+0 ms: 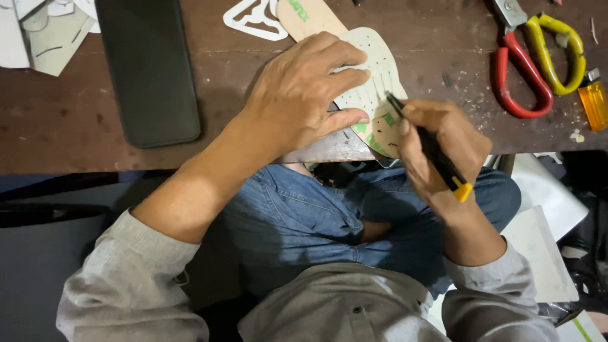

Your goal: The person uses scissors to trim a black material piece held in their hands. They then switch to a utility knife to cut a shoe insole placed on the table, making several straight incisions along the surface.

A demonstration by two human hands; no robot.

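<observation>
— Nearest to us are the grey sleeves and the blue jeans of the person seated at the wooden table. What are the hands doing?

— The left hand lies flat with fingers spread, pressing a pale perforated insole-shaped pattern piece onto the table near its front edge. The right hand is closed round a black craft knife with a yellow end, its tip touching the piece just beside the left fingertips.

— Anything else nearby?

— A dark rectangular slab to the left, white cut-outs at the far edge, red-and-yellow-handled shears and an orange lighter to the right.

— What could go wrong?

— I'd judge the blade sits very close to the left fingers; a slip toward them could nick a fingertip. The piece also overhangs the table edge a little, so uneven pressure might let it pivot and spoil the cut line. Working above the lap adds risk if the knife drops.
</observation>
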